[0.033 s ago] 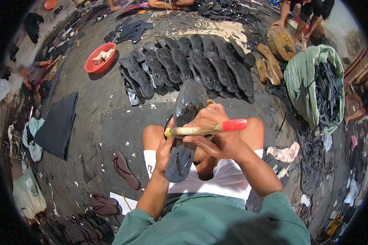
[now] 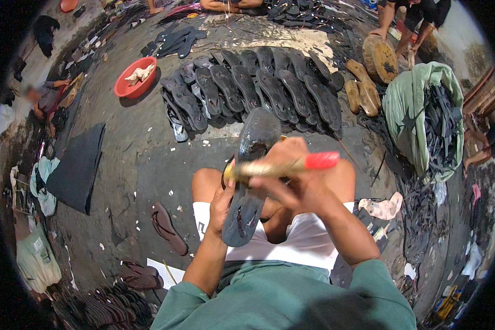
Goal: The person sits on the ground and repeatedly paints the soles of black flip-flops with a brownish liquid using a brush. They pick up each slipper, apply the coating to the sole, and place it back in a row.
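Note:
A dark sandal (image 2: 240, 214) is held over my lap with its sole up, a shiny patch on its far half. My left hand (image 2: 221, 206) grips its left edge, where part of a strap shows. My right hand (image 2: 291, 170), smeared by motion, is closed round a wooden-handled tool (image 2: 280, 166) with a red end. The tool lies crosswise over the middle of the sandal, its yellowish end by my left thumb. Something small and yellowish behind my right hand is mostly hidden.
Rows of dark sandals (image 2: 236, 88) lie ahead. A red basin (image 2: 124, 92) holds pale material. At right stand a green sack (image 2: 404, 118) of black strips and wooden foot forms (image 2: 363, 91). A brown sandal (image 2: 168, 231) lies left of me. Other people sit or work at the far edges.
My right hand and the tool have shifted slightly; the red end has moved a little right and up. The sandal and my left hand stay almost in place.

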Available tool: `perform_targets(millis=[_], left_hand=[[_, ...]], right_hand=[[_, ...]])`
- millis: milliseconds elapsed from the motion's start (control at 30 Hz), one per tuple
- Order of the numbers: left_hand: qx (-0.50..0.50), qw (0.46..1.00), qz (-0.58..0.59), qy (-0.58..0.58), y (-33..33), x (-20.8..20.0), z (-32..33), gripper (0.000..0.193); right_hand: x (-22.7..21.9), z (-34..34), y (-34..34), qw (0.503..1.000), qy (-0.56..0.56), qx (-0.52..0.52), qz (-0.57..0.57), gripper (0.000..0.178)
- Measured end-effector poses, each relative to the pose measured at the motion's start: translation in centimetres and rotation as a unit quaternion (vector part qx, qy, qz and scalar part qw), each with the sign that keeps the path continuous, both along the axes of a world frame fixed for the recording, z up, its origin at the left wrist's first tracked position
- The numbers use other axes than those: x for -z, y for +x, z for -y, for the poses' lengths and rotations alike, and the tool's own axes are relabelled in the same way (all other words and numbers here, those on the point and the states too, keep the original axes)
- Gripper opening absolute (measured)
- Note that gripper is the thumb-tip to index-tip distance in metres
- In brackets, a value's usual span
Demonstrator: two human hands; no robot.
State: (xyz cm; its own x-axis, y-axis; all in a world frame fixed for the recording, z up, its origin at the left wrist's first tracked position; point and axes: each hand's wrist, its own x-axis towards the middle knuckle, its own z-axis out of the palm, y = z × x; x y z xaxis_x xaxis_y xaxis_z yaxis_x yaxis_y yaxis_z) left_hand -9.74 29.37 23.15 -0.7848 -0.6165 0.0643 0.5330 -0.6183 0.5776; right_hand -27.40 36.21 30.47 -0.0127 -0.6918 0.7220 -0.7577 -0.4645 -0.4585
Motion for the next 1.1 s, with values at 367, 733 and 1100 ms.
perform_targets(millis=[367, 733, 1100], left_hand=[[-0.062, 0.995, 0.048, 0.059, 0.2, -0.1, 1.5, 0.043], [-0.04, 0.976, -0.145, 0.159, -4.1, -3.1, 2.2, 0.045], [0.121, 0.966, -0.172, 0.148, -4.8, -3.3, 2.7, 0.047]], right_hand=[[-0.8, 0.5, -3.6, 0.985, 0.036, 0.065, 0.155, 0.017], [3.3, -1.4, 0.2, 0.989, 0.016, 0.061, 0.13, 0.028], [-2.6, 1.2, -2.6, 0.986, -0.006, 0.097, 0.132, 0.016]])
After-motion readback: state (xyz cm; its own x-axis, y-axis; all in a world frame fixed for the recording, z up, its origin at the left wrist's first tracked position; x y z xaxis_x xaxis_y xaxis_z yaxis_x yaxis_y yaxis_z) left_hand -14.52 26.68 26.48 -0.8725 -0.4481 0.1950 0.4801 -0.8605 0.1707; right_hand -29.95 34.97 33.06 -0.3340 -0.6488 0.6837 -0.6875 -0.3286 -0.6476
